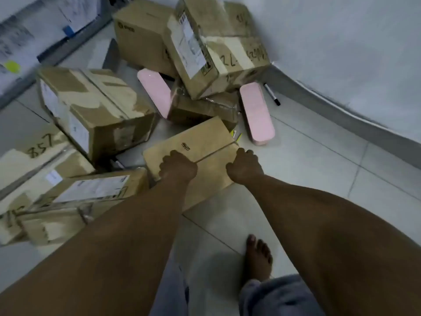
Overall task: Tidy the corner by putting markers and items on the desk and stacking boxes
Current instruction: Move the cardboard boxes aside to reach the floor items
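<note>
My left hand [178,166] and right hand [245,166] both grip the box [200,144] on the floor [307,169]; fingertips hidden over its far edges. Marker [272,94] lies by the wall; open tile right.

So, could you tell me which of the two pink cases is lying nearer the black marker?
The right pink case, beside the marker near the wall; the left pink case lies among the boxes.
</note>
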